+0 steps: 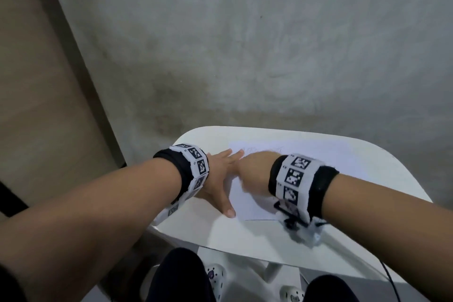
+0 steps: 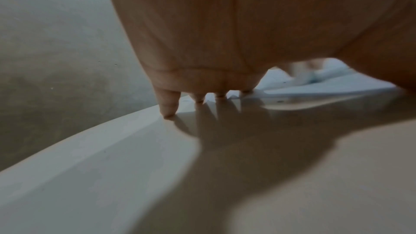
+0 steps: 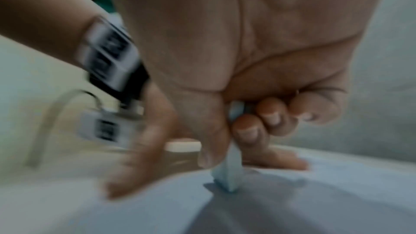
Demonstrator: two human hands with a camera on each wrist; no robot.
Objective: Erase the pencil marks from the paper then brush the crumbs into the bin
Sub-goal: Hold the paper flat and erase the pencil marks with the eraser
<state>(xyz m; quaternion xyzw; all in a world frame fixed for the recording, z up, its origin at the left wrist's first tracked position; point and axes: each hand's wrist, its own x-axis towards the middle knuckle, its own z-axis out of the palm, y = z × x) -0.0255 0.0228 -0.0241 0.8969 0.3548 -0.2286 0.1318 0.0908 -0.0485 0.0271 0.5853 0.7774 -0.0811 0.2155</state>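
Eraser (image 3: 231,172) below right hand (image 3: 236,60) grip

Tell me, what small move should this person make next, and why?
Probably keep rubbing the eraser toward the faint pencil marks at the paper's far edge. The right hand pinches it tip-down on the sheet, the left hand presses flat, and marks remain.

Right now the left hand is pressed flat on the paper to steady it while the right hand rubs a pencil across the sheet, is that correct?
Not quite: the right hand grips a pale eraser, not a pencil; the right wrist view shows its tip on the paper. The left hand does lie flat, steadying the sheet on the white table.
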